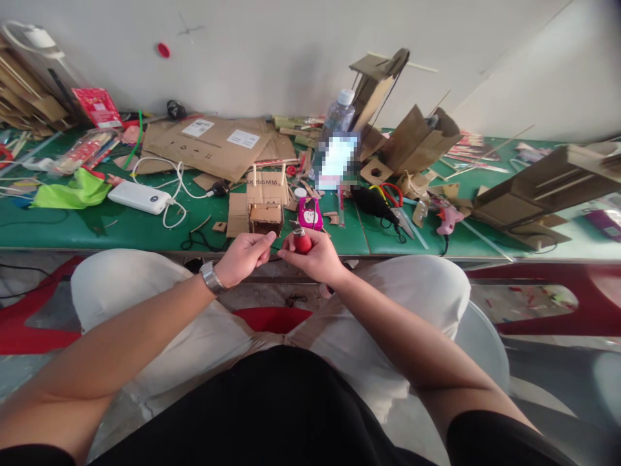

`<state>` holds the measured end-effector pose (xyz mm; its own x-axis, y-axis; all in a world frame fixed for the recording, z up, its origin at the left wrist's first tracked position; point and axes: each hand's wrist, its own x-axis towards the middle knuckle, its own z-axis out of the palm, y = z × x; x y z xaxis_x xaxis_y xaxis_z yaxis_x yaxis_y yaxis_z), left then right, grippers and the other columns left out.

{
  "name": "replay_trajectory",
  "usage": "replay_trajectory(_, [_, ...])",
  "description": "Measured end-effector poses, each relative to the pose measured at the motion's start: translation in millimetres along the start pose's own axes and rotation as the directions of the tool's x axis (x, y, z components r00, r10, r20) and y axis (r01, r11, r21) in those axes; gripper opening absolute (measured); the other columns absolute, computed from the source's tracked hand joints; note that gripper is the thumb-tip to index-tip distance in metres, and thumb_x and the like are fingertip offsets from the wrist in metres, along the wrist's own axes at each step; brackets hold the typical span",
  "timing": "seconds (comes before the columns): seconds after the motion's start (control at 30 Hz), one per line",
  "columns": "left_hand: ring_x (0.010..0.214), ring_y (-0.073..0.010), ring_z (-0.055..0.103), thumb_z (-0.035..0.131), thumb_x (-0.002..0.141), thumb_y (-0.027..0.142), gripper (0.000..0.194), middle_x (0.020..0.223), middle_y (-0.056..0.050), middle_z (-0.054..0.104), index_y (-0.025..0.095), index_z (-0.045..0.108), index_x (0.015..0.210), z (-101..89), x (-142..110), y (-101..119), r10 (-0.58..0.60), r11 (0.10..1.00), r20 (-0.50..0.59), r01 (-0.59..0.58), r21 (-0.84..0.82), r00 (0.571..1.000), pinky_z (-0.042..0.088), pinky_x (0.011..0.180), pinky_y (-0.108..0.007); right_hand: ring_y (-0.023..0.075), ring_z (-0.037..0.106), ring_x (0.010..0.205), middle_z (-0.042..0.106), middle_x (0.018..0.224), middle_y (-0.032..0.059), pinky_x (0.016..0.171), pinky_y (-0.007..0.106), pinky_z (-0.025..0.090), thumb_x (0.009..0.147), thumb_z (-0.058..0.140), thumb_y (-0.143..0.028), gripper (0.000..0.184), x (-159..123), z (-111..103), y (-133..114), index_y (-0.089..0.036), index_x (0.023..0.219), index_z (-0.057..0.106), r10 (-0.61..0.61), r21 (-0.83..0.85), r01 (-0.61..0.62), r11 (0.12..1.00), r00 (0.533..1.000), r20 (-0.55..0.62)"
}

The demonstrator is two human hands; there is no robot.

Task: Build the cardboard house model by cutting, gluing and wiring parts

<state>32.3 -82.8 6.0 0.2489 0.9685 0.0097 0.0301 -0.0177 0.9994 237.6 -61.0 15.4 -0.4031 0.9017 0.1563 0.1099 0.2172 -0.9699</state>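
At the table's front edge my left hand, with a metal watch on its wrist, is closed in a pinch. Whatever it pinches is too small to make out; a thin dark line seems to run between the two hands. My right hand is closed around a red-handled knife, whose short metal blade points up and away from me. Its thumb and finger are also pinched together near the left hand. Just beyond them stands a small cardboard box structure with two upright sticks. A pink bottle is beside it.
A white power bank with a cable lies left. Flat cardboard lies behind. A lit phone leans by a clear bottle. Scissors, a pink glue gun and a long cardboard structure are on the right.
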Motion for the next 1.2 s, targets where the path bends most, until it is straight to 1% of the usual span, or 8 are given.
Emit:
replay_trajectory(0.27, [0.051, -0.0126, 0.041, 0.069, 0.096, 0.077, 0.072, 0.047, 0.001, 0.043, 0.021, 0.052, 0.054, -2.1, 2, -13, -0.055, 0.991, -0.014, 0.053, -0.126, 0.998, 0.031, 0.058, -0.032, 0.0170, 0.058, 0.072, 0.068, 0.078, 0.0007, 0.073, 0.034, 0.051, 0.078, 0.088, -0.042, 0.036, -2, 2, 0, -0.023, 0.075, 0.058, 0.022, 0.053, -0.023, 0.998, 0.999, 0.026])
replay_trajectory(0.43, [0.050, -0.0116, 0.039, 0.072, 0.092, 0.079, 0.071, 0.048, 0.003, 0.040, 0.021, 0.050, 0.058, -0.2, 5, -15, -0.070, 0.967, -0.097, 0.043, -0.249, 0.993, 0.030, 0.057, -0.030, 0.0166, 0.056, 0.071, 0.070, 0.079, 0.0009, 0.073, 0.034, 0.051, 0.075, 0.093, -0.045, 0.043, 1, 0, -3, -0.023, 0.072, 0.056, 0.004, 0.083, -0.002, 0.997, 0.999, -0.034])
replay_trajectory(0.57, [0.055, -0.0128, 0.047, 0.079, 0.090, 0.067, 0.054, 0.058, 0.000, 0.053, 0.019, 0.064, 0.070, -0.5, 5, -12, -0.063, 0.962, -0.117, 0.029, -0.272, 0.991, 0.034, 0.056, -0.029, 0.0170, 0.059, 0.073, 0.070, 0.080, 0.0012, 0.076, 0.035, 0.053, 0.070, 0.098, -0.049, 0.049, 4, -1, -4, -0.023, 0.071, 0.057, 0.012, 0.147, 0.003, 0.989, 0.995, -0.097])
replay_trajectory(0.63, [0.058, -0.0137, 0.051, 0.082, 0.089, 0.057, 0.042, 0.062, -0.001, 0.058, 0.017, 0.074, 0.080, -0.5, 4, -11, -0.045, 0.974, -0.097, 0.022, -0.225, 0.994, 0.037, 0.057, -0.028, 0.0172, 0.060, 0.074, 0.071, 0.081, 0.0015, 0.075, 0.035, 0.054, 0.069, 0.099, -0.052, 0.051, 4, -1, -3, -0.023, 0.072, 0.056, 0.028, 0.155, -0.009, 0.988, 0.993, -0.117])
replay_trajectory(0.7, [0.059, -0.0137, 0.052, 0.084, 0.087, 0.051, 0.036, 0.062, -0.001, 0.060, 0.016, 0.080, 0.090, 0.0, 3, -11, -0.034, 0.985, -0.101, 0.016, -0.171, 0.994, 0.037, 0.057, -0.028, 0.0175, 0.061, 0.074, 0.071, 0.082, 0.0017, 0.074, 0.035, 0.055, 0.068, 0.099, -0.055, 0.054, 4, -1, -3, -0.024, 0.072, 0.055, 0.054, 0.166, -0.033, 0.986, 0.991, -0.121])
replay_trajectory(0.83, [0.061, -0.0120, 0.049, 0.090, 0.083, 0.053, 0.042, 0.065, -0.001, 0.062, 0.014, 0.086, 0.099, 1.8, 1, -14, -0.013, 0.992, -0.159, -0.006, -0.124, 0.987, 0.037, 0.058, -0.027, 0.0181, 0.064, 0.075, 0.073, 0.084, 0.0021, 0.073, 0.034, 0.057, 0.067, 0.099, -0.057, 0.055, 4, 2, 1, -0.023, 0.072, 0.056, 0.092, 0.190, -0.068, 0.979, 0.989, -0.119])
replay_trajectory(1.03, [0.065, -0.0119, 0.052, 0.094, 0.080, 0.057, 0.048, 0.075, -0.005, 0.071, 0.015, 0.088, 0.100, 2.7, 2, -24, -0.034, 0.979, -0.127, 0.008, -0.202, 0.991, 0.041, 0.060, -0.027, 0.0206, 0.068, 0.080, 0.075, 0.085, 0.0040, 0.080, 0.037, 0.060, 0.066, 0.099, -0.061, 0.057, 4, 7, 7, -0.023, 0.073, 0.058, 0.090, 0.167, -0.068, 0.984, 0.987, -0.130])
replay_trajectory(1.2, [0.060, -0.0103, 0.049, 0.097, 0.076, 0.059, 0.048, 0.065, 0.000, 0.061, 0.015, 0.082, 0.090, 6.5, 4, -23, -0.063, 0.958, -0.130, 0.023, -0.284, 0.989, 0.039, 0.058, -0.025, 0.0207, 0.068, 0.080, 0.075, 0.085, 0.0037, 0.081, 0.038, 0.060, 0.066, 0.099, -0.060, 0.055, 3, 9, 9, -0.023, 0.074, 0.060, 0.084, 0.166, -0.061, 0.984, 0.988, -0.132])
